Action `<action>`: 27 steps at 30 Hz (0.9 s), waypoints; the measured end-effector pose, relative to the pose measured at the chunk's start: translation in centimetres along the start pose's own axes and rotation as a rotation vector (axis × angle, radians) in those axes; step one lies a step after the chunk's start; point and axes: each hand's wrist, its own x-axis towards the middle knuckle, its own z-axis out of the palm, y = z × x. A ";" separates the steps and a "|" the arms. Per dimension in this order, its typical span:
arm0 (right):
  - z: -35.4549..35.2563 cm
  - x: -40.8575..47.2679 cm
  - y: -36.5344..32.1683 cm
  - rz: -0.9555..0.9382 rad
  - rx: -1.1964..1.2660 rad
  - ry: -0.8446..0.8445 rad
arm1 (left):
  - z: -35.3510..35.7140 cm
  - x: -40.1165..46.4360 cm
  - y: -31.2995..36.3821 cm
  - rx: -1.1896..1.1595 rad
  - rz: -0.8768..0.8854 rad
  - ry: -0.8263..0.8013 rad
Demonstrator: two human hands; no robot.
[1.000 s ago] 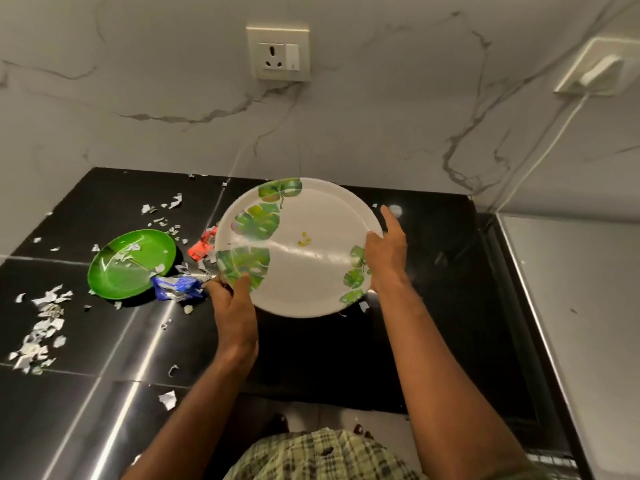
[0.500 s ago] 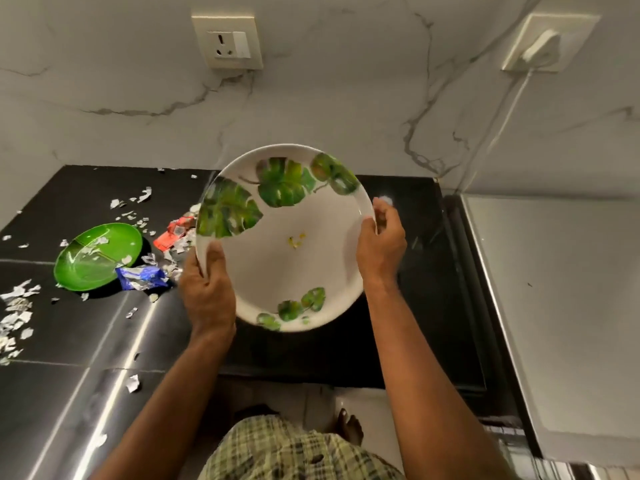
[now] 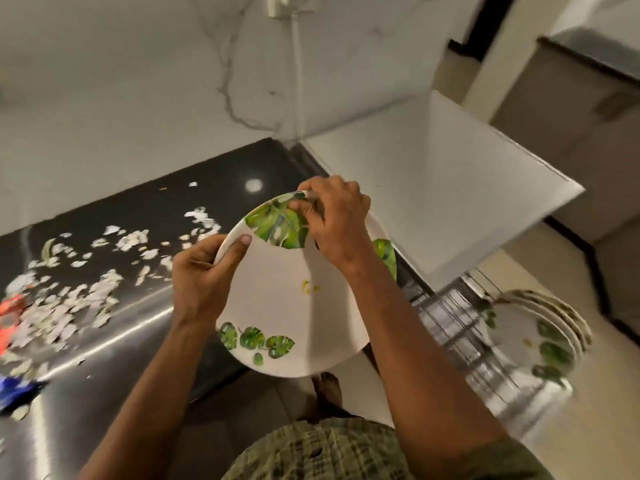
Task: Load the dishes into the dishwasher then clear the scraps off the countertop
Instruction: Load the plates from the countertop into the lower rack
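Observation:
I hold a white plate with green leaf prints [image 3: 294,306] in front of my chest, past the edge of the black countertop [image 3: 145,216]. My left hand [image 3: 204,275] grips its left rim, thumb on the face. My right hand [image 3: 336,220] grips the top rim, fingers curled over the edge. A small yellow food smear sits near the plate's middle. To the lower right, the pulled-out dishwasher rack [image 3: 460,327] holds several upright matching plates [image 3: 543,327]. White paper scraps [image 3: 86,271] litter the countertop at left.
A red wrapper [image 3: 10,317] and a blue wrapper [image 3: 17,389] lie at the far left edge among the scraps. The white appliance top [image 3: 433,188] stands right of the countertop, above the rack. A cable [image 3: 298,64] runs down the marble wall. My bare foot [image 3: 327,389] is on the floor.
The view has swung right, bringing the dishwasher rack into sight. The plate has moved right and off the countertop. My right hand shifted from the right rim to the top rim.

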 end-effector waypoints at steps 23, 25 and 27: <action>-26.3 -20.9 20.9 0.713 0.157 0.248 | 28.0 -9.0 4.4 0.191 0.238 -0.620; -28.5 -21.9 22.6 0.687 0.218 0.122 | 31.5 -10.1 5.4 0.245 0.321 -0.704; -29.6 -22.5 24.0 0.659 0.251 0.028 | 34.5 -11.1 5.8 0.293 0.383 -0.774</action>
